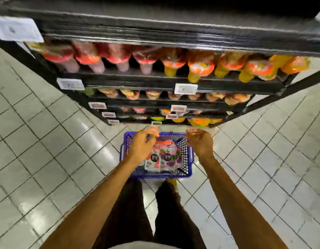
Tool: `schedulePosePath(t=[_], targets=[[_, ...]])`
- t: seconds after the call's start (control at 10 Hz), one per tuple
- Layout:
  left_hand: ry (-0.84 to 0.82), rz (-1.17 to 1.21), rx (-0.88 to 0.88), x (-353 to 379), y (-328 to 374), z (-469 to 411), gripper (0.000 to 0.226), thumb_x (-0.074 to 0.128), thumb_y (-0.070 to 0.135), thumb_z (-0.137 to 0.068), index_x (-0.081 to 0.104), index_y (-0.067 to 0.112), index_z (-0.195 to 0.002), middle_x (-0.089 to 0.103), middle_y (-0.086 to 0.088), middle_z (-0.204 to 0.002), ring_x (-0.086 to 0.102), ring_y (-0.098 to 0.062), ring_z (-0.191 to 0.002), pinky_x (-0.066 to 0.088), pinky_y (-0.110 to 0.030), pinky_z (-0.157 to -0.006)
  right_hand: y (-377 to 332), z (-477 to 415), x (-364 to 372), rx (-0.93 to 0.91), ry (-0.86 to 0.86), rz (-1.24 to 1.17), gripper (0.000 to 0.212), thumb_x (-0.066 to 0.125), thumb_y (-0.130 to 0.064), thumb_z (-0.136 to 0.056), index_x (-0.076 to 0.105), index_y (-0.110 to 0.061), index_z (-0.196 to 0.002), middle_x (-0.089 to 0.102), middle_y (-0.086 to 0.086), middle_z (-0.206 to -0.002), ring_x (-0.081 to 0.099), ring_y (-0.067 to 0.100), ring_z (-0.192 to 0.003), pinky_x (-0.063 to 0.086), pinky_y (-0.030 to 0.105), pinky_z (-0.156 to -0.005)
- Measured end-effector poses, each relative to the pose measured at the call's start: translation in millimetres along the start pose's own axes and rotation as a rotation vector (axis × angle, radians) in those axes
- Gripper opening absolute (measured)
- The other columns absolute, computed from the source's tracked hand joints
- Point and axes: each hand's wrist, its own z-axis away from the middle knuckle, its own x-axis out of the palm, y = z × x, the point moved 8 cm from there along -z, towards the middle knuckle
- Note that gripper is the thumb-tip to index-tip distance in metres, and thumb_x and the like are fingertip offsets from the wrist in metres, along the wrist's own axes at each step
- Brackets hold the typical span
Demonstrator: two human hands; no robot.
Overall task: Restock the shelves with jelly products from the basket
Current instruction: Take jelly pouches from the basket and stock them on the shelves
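A blue plastic basket (187, 159) stands on the tiled floor in front of my feet. Inside it lie pink and white jelly packs (164, 156) with fruit pictures and black round marks. My left hand (142, 142) hovers over the basket's left side, fingers curled loosely and apart, holding nothing. My right hand (200, 141) hangs above the basket's right rim, also empty with fingers spread. Ahead rises a black shelf unit (155, 78) with rows of red, pink and yellow jelly products (200, 67) on several levels.
White price tags (185, 88) hang on the shelf edges. Grey floor tiles (47, 141) spread left and right of the shelf unit. My legs in dark trousers (173, 212) stand just behind the basket.
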Motion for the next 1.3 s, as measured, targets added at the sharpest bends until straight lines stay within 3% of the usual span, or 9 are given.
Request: schedulePosePath(t=[0.2,0.3,0.6,0.7,0.9,1.0,1.1,1.2,1.3], targets=[[-0.024,0.07,-0.321,110.7,-127.3,19.5,0.02,0.052,0.004,-0.096,0.069,-0.005,-0.1,0.068,-0.014,-0.103,0.058,-0.016,-0.097,0.046,-0.033,-0.081,154.3,-54.9,48.4,0.1,-0.191,0.141,0.015,0.062,-0.003,-0.09,0.073,-0.011,-0.095,0.07,0.02,-0.104,0.065,0.039,-0.101,0.053,0.044,-0.092],[-0.046,0.069,-0.501,148.4,-195.7,25.1,0.018,0.053,0.011,-0.099,0.067,0.011,-0.109,0.063,-0.001,-0.108,0.056,-0.01,-0.099,0.044,-0.024,-0.083,223.7,-80.3,78.3,0.14,-0.231,0.228,0.017,0.062,-0.004,-0.09,0.072,-0.002,-0.104,0.07,0.018,-0.105,0.064,0.034,-0.103,0.049,0.027,-0.085],[0.031,0.029,-0.814,234.2,-426.3,-13.9,0.009,0.059,0.008,-0.093,0.066,0.003,-0.095,0.067,-0.031,-0.09,0.067,-0.042,-0.086,0.051,-0.037,-0.069,403.7,-168.9,190.2,0.269,-0.33,0.369,0.023,0.06,-0.015,-0.093,0.069,-0.002,-0.11,0.066,0.018,-0.116,0.06,0.032,-0.111,0.034,0.016,-0.073],[0.049,0.005,-0.832,250.0,-488.1,-30.2,0.011,0.067,0.011,-0.089,0.063,0.007,-0.098,0.067,-0.021,-0.094,0.066,-0.03,-0.082,0.054,-0.033,-0.072,444.6,-196.6,215.5,0.292,-0.191,0.349,0.023,0.061,-0.018,-0.088,0.073,0.001,-0.093,0.071,0.021,-0.105,0.063,0.035,-0.106,0.041,0.021,-0.08],[0.021,-0.028,-0.882,284.5,-570.3,-62.7,0.038,0.086,0.031,-0.069,0.056,0.017,-0.088,0.059,0.004,-0.081,0.06,-0.013,-0.082,0.046,-0.028,-0.075,502.4,-228.7,254.8,0.546,-0.208,0.619,0.097,0.076,-0.053,-0.074,0.035,0.0,-0.143,0.037,0.02,-0.147,0.03,0.037,-0.14,0.039,0.05,-0.108],[-0.036,-0.037,-0.938,297.7,-589.8,-71.8,0.082,0.091,0.036,-0.061,0.053,0.003,-0.126,0.066,-0.013,-0.12,0.063,-0.029,-0.111,0.051,-0.036,-0.095,502.1,-235.4,254.9,0.584,-0.189,0.65,0.106,0.08,-0.048,-0.074,0.021,0.002,-0.146,0.045,0.022,-0.139,0.045,0.037,-0.128,0.046,0.045,-0.096],[-0.108,-0.048,-1.011,300.6,-589.8,-72.8,0.079,0.09,0.045,-0.059,0.059,0.003,-0.118,0.066,-0.014,-0.122,0.064,-0.029,-0.111,0.052,-0.032,-0.094,501.7,-239.1,250.6,0.626,-0.263,0.43,0.044,0.075,-0.024,-0.084,0.06,-0.001,-0.118,0.072,0.017,-0.09,0.067,0.019,-0.07,0.05,0.034,-0.056],[-0.087,0.047,-0.952,286.6,-560.1,-71.2,0.042,0.088,0.043,-0.065,0.065,0.016,-0.088,0.072,-0.004,-0.101,0.068,-0.022,-0.09,0.056,-0.03,-0.078,484.5,-229.8,230.8,0.565,-0.239,0.29,0.017,0.078,-0.017,-0.08,0.07,-0.007,-0.091,0.065,-0.004,-0.055,0.056,0.002,-0.04,0.044,0.014,-0.04],[-0.018,0.194,-0.904,251.4,-504.2,-60.9,0.043,0.088,0.04,-0.067,0.068,0.014,-0.095,0.071,-0.003,-0.088,0.067,-0.017,-0.081,0.051,-0.023,-0.069,453.0,-204.8,211.1,0.602,-0.22,-0.025,0.023,0.082,-0.007,-0.075,0.068,-0.003,-0.092,0.07,0.005,-0.06,0.064,0.015,-0.051,0.054,0.024,-0.05]])
